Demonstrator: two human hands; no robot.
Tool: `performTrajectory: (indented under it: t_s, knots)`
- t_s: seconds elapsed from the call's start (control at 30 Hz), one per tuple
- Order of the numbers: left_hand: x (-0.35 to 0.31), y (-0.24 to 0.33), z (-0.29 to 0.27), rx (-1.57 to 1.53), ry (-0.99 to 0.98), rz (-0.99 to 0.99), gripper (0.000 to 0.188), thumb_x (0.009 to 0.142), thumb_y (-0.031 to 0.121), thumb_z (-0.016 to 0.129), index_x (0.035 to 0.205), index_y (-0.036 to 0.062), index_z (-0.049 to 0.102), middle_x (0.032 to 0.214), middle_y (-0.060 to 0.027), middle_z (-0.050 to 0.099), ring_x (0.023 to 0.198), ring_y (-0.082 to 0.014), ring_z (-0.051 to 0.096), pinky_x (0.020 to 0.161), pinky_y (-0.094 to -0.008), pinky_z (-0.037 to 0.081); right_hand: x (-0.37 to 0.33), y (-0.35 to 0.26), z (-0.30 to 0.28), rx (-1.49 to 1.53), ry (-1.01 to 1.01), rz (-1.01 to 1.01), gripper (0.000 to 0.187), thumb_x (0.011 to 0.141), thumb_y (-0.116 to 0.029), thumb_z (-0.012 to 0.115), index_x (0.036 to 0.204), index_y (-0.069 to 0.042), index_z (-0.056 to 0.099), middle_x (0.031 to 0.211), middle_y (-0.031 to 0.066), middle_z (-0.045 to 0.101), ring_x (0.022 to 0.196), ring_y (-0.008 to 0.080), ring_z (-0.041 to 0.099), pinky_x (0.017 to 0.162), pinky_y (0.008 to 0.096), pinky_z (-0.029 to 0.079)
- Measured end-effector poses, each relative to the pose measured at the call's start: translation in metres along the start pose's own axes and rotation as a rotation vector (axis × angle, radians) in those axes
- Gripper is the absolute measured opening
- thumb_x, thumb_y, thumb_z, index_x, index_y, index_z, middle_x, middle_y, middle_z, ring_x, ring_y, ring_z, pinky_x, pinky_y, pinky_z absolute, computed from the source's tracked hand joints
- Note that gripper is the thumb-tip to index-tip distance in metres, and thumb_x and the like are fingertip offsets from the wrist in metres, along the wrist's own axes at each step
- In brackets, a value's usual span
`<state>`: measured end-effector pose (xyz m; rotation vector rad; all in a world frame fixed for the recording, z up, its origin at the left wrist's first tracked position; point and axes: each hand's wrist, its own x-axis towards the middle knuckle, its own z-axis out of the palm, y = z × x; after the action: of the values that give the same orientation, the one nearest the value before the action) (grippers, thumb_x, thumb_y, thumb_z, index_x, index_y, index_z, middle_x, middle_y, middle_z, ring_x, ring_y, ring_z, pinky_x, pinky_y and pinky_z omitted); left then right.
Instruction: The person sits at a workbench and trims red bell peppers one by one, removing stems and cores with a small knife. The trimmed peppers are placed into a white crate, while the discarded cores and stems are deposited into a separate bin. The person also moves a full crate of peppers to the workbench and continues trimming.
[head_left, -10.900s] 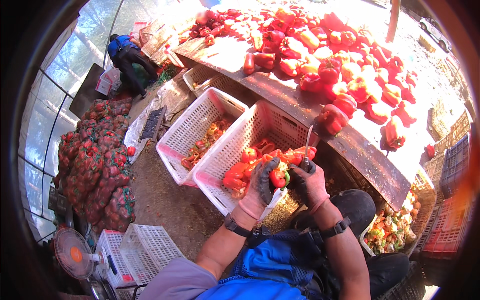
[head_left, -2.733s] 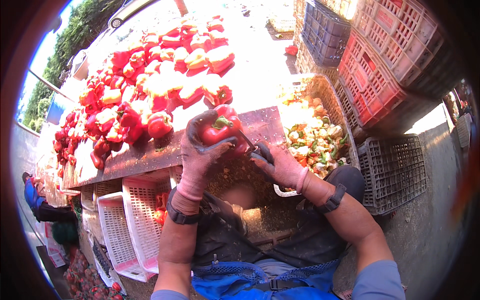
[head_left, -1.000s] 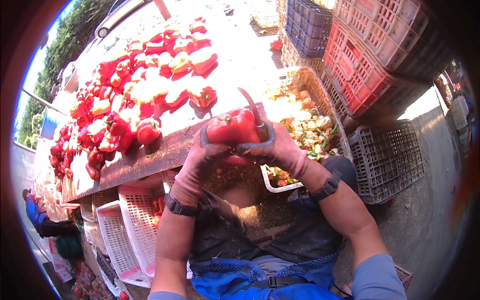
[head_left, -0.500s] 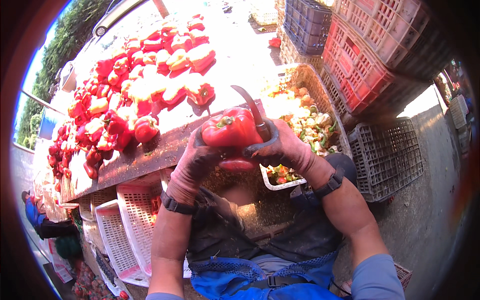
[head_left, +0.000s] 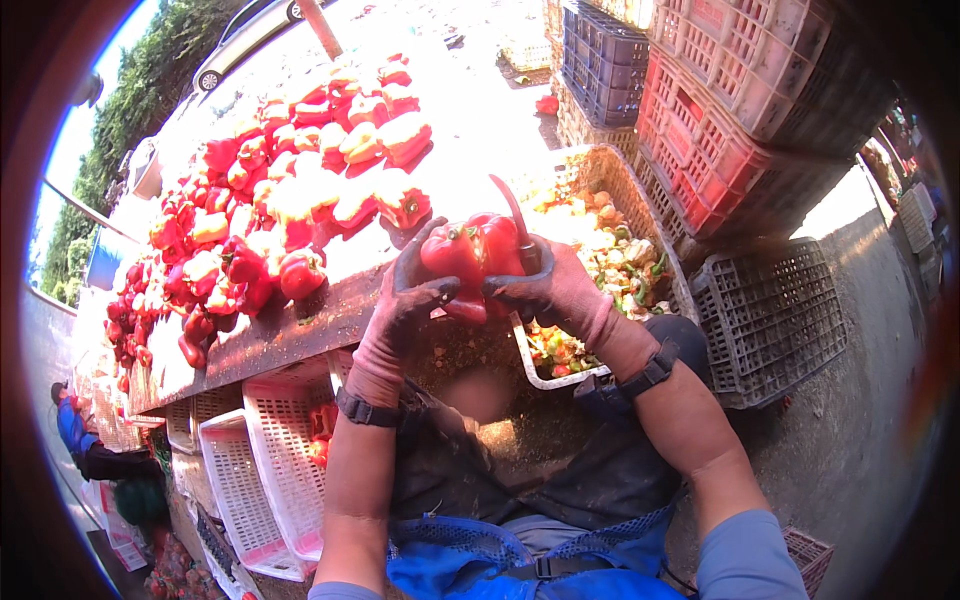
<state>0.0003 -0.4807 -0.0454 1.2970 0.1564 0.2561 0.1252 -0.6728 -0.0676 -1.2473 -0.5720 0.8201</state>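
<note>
A large red bell pepper (head_left: pixel 455 252) is gripped between my two hands above my lap, its green stem turned up. My left hand (head_left: pixel 402 305), in a dirty pink glove with dark fingers, wraps the pepper's left side, thumb at the front. My right hand (head_left: pixel 565 295), gloved alike, presses the right side with its thumb while holding a small knife (head_left: pixel 513 212). The knife's curved blade points up beyond the pepper, and its handle lies in my right fingers. Down the pepper's front runs a dark crease or split; I cannot tell how deep.
Many red peppers (head_left: pixel 300 275) cover the sunlit table (head_left: pixel 340 300) at left. Right of my hands stands a crate (head_left: pixel 680 285) of pepper scraps. Stacked crates (head_left: pixel 690 130) rise at far right above a dark crate (head_left: pixel 775 320). White crates (head_left: pixel 260 480) lean below the table; another person (head_left: pixel 75 425) is at far left.
The pepper has turned slightly in my hands, and a dark crease now shows down its front. My left thumb has come across its lower front. The knife stays in my right hand.
</note>
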Motion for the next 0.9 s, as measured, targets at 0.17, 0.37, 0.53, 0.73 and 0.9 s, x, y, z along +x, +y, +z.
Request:
performTrajectory:
  t_s: [0.17,0.37,0.53,0.73,0.9]
  knots:
    - [0.001,-0.008,0.010,0.177,0.106,0.067,0.092,0.073,0.015,0.086,0.151,-0.0015,0.042,0.139,-0.0151,0.055,0.123,-0.0226,0.057,0.104,-0.0357,0.051,0.003,0.009,0.000,-0.174,-0.035,-0.040,0.069,0.072,-0.018,0.091,0.132,-0.004,0.060,0.109,0.0026,0.072,0.090,0.0096,0.067,0.072,0.0266,0.057]
    - [0.011,-0.024,0.003,0.312,0.227,0.105,0.089,0.072,0.018,0.087,0.148,-0.0025,0.046,0.136,-0.0151,0.056,0.122,-0.0218,0.058,0.103,-0.0350,0.051,0.011,0.016,-0.003,-0.267,0.030,-0.005,0.065,0.069,-0.032,0.092,0.122,-0.004,0.067,0.108,0.0097,0.075,0.097,0.0175,0.071,0.089,0.0337,0.057]
    - [0.008,-0.026,-0.003,0.314,0.228,0.070,0.078,0.071,0.018,0.084,0.140,-0.0023,0.053,0.126,-0.0142,0.061,0.111,-0.0205,0.061,0.095,-0.0343,0.053,0.010,0.011,0.005,-0.267,0.011,-0.021,0.065,0.070,-0.026,0.092,0.123,-0.001,0.066,0.109,0.0096,0.074,0.097,0.0163,0.070,0.089,0.0334,0.058]
    - [0.007,-0.015,-0.025,0.924,-0.050,0.670,0.029,0.068,0.006,0.082,0.092,0.0080,0.067,0.131,-0.0242,0.062,0.116,-0.0379,0.066,0.095,-0.0423,0.055,0.002,-0.008,-0.001,-0.050,-0.081,0.150,0.052,0.075,-0.019,0.089,0.119,-0.004,0.065,0.092,0.0029,0.072,0.073,0.0085,0.065,0.064,0.0248,0.052]
    - [0.007,-0.016,-0.027,0.890,-0.088,0.693,0.030,0.068,0.004,0.079,0.095,0.0063,0.065,0.127,-0.0217,0.065,0.110,-0.0337,0.068,0.093,-0.0391,0.055,0.006,-0.008,-0.013,0.003,-0.118,0.233,0.042,0.077,-0.018,0.089,0.112,-0.005,0.069,0.088,0.0014,0.070,0.071,0.0071,0.062,0.061,0.0249,0.051]
